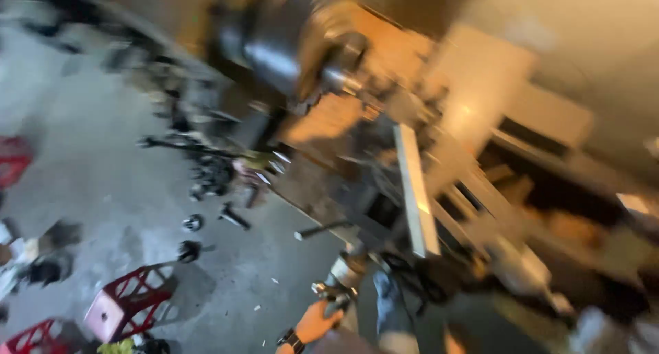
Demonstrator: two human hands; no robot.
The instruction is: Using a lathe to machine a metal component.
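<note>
My left hand [317, 321] low at frame bottom, fingers wrapped on small metal handle [334, 290] at near end of lathe [384, 162]. Handle sits just above hand, machine bed runs up-left toward chuck [288, 45]. Right hand out of view, so left nearer. Red stools [127, 302] on floor, well apart. View blurred.

My glove [317, 321] is orange, the wristwatch [291, 339] black. The stools [127, 302] are red, the floor [103, 168] grey, the lathe chuck [288, 41] dark steel.
</note>
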